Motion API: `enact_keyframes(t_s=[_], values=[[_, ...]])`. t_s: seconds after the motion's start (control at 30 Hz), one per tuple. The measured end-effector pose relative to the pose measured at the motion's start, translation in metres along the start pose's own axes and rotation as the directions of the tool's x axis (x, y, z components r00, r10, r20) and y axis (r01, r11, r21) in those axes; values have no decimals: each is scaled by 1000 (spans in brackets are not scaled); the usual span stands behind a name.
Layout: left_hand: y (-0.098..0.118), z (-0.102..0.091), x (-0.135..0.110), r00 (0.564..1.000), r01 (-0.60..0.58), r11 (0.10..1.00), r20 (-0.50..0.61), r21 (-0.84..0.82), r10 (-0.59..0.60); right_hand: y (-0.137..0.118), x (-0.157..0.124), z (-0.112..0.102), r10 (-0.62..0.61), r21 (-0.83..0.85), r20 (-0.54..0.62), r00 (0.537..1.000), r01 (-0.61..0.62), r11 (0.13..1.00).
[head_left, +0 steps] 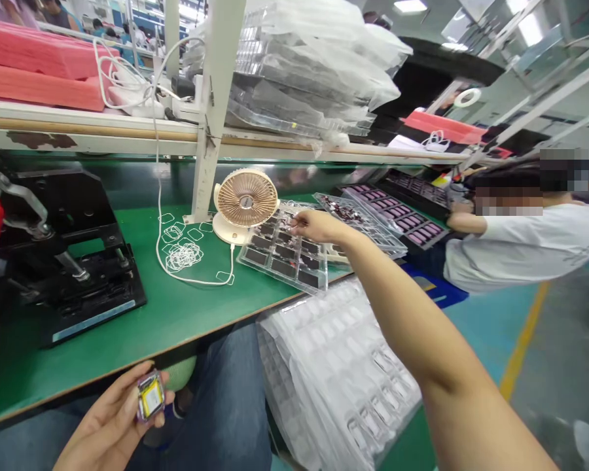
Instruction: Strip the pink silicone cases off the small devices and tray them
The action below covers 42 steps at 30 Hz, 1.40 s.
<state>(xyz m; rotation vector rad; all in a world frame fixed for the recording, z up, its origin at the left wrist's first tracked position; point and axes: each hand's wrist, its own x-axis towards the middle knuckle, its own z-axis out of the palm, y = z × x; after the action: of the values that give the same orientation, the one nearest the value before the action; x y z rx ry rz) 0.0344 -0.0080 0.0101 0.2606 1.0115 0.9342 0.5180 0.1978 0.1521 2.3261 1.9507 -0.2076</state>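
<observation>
Device housing (151,396) in the left hand (115,415), right hand (319,227) over the parts tray (282,279)

The green workbench (177,307) runs across the view, with bagged clear trays (338,347) stacked below its front edge. At the left stands a black lever press (76,196), well apart from both hands.

The parts tray carries dark rectangular pieces in its compartments. Its near corner reaches the bench edge, so a knock from the right forearm could tip it and scatter them. The right fingertips are bunched together at the tray; whether they pinch anything, I cannot tell.

Beside the tray stands a cream desk fan (246,198). Its white cable (158,196) curves around a heap of thin white loops (184,256); a snag could drag the fan or spread the loops.

Smallest is the device housing, off the bench, near its edge and over the lap. The left thumb and fingers are clamped on its sides; a slackened grip could drop it, and a stray thumb might press its exposed inside. It is a rounded rectangle with a purplish rim, tilted, showing a pale centre bordered in yellow and a dark strip along the top.
</observation>
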Motion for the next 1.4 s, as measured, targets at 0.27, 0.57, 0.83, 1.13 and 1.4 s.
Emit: enact_keyframes(t_s=[0.27,0.57,0.83,1.13,1.4], values=[[20,35,7,954,-284,952,68,-115,293,-90,-112,54,-67,636,-287,956,242,733],[24,21,5,788,-615,785,-16,-81,616,-274,-202,151,-484,945,162,860,-277,-176],[18,4,3,640,-767,642,-46,18,767,-313,-214,170,-551,751,302,778,-550,-365],[14,-1,6,524,-848,520,11,101,852,-315,-214,173,-623,651,288,727,-626,-430],[7,-7,11,513,-854,508,23,112,858,-322,-218,178,-576,656,291,764,-598,-461]])
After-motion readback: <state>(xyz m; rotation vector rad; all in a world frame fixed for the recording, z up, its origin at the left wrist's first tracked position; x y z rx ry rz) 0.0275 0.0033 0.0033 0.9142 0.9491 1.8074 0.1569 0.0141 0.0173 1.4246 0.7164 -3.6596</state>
